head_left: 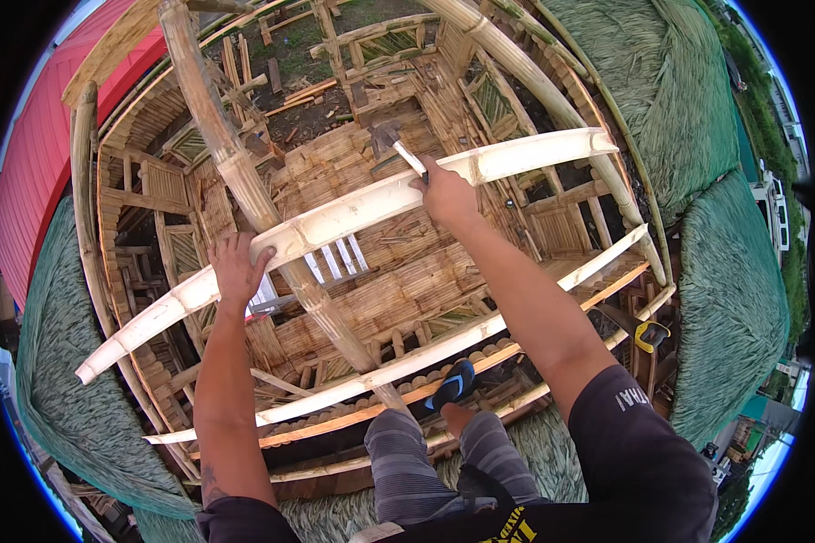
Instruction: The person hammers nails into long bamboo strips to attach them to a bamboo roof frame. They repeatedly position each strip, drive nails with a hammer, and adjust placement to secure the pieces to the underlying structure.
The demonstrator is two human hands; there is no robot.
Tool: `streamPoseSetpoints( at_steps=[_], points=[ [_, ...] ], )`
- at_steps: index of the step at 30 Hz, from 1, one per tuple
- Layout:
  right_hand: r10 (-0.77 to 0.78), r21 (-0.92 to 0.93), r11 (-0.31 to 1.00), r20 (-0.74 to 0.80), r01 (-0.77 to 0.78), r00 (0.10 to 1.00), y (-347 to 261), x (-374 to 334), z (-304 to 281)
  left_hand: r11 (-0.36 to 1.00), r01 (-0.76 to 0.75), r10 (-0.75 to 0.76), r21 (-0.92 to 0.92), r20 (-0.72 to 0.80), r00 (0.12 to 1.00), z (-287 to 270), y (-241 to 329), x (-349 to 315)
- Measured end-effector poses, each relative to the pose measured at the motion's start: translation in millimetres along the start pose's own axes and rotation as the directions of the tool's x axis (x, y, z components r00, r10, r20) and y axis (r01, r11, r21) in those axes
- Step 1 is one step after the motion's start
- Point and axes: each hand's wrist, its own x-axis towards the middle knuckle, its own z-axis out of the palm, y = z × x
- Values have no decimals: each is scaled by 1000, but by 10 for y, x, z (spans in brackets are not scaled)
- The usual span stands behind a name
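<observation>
A long split bamboo pole (362, 211), pale inner side up, lies across the frame in front of me. My left hand (235, 269) grips it left of the middle, thumb on its inner face. My right hand (447, 195) is closed around a hammer (409, 158), whose dark head points up and left, beyond the far edge of the split pole. The fist is over or against the split pole; whether it presses on it I cannot tell. A thick round bamboo pole (231, 167) runs beneath the split one, sloping down toward my legs.
Below is a bamboo floor (407, 281) with benches and a white ladder (340, 258). Another split bamboo strip (426, 359) crosses nearer me. My sandalled foot (451, 385) is on the framework. A yellow-handled tool (650, 337) hangs at right. Thatched roofs (729, 290) flank the frame.
</observation>
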Motion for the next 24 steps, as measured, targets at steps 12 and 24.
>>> streamPoseSetpoints(
  at_steps=[12, 24],
  points=[
    [-19, 38, 999, 13, 18, 1000, 56, 169, 47, 987, 136, -118, 85, -187, 975, -167, 953, 95],
    [91, 298, 954, -357, 21, 930, 1247, 138, -517, 994, -91, 100, -60, 155, 983, 127, 2259, 747]
  ],
)
